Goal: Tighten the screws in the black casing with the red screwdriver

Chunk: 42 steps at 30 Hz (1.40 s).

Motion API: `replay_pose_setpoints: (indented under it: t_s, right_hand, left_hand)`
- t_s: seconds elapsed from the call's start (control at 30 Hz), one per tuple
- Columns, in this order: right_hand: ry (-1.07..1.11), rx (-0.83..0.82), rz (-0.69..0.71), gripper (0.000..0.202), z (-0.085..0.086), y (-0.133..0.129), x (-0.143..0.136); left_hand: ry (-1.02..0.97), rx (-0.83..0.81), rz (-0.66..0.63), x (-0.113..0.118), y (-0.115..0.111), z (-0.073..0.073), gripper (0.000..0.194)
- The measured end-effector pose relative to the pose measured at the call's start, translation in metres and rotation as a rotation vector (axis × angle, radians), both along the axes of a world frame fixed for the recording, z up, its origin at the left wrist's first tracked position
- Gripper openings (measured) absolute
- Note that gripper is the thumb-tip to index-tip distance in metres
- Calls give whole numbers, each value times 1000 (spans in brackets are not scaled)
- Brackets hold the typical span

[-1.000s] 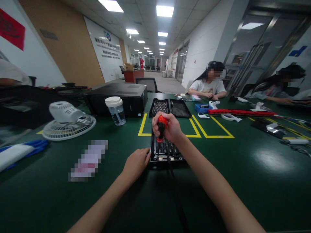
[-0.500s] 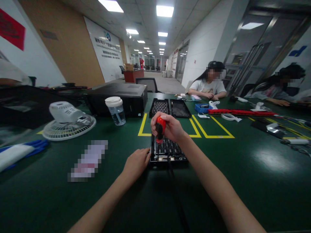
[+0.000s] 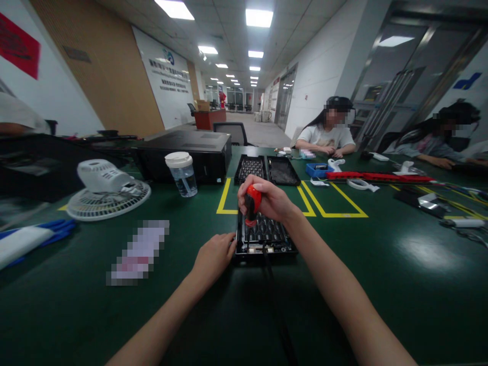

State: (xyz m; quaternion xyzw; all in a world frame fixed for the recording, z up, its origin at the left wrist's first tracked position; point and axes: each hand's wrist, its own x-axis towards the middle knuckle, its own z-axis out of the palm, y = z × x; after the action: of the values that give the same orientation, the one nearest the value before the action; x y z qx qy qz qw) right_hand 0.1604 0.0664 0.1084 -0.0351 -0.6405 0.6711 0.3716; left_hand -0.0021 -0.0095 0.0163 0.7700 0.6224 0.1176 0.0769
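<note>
My right hand (image 3: 269, 199) is wrapped round the red and black handle of a screwdriver (image 3: 252, 199), held upright over a black device. The screwdriver's thin shaft points down at the left side of the device and its tip is too small to make out. That open black case (image 3: 263, 231) lies in front of me, with rows of dark rounded shapes and small parts along its near edge. A black cable (image 3: 270, 267) runs from it toward me. My left hand (image 3: 216, 254) rests at the case's left edge, fingertips against it; what they may pinch there is hidden.
Beyond stands a similar opened black case (image 3: 249, 168) with its lid (image 3: 284, 170). A bottle (image 3: 182, 175), a white fan (image 3: 109, 195) and blue gloves (image 3: 57, 231) are to the left. Right are a blue tray (image 3: 318, 170), a red strip (image 3: 366, 176) and a seated person (image 3: 330, 129).
My right hand has turned slightly and shifted a little to the right around the screwdriver handle. My left hand and the case have stayed in place.
</note>
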Motion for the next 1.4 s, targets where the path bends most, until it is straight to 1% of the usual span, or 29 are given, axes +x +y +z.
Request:
replay_pose_setpoints:
  t_s: [0.27, 0.43, 0.6, 0.77, 1.0, 1.2, 1.4]
  right_hand:
    - [-29, 0, 15, 19, 2, 1, 3]
    - [-76, 10, 33, 19, 6, -4, 9]
    - [-100, 23, 28, 21, 8, -7, 12]
    - [-120, 34, -12, 19, 9, -9, 12]
    - [-145, 94, -71, 16, 14, -14, 10]
    - [-163, 148, -126, 17, 15, -15, 10]
    - [-205, 192, -220, 19, 15, -14, 10]
  left_hand:
    - [0, -27, 16, 1, 1, 0, 37]
    - [1, -3, 2, 1, 1, 1, 37]
    - [3, -27, 12, 1, 1, 2, 35]
    - [-7, -3, -1, 0, 2, 0, 35]
    - [3, 9, 5, -1, 2, -3, 36]
    - [2, 14, -9, 0, 1, -3, 36]
    - [6, 11, -6, 0, 2, -3, 37]
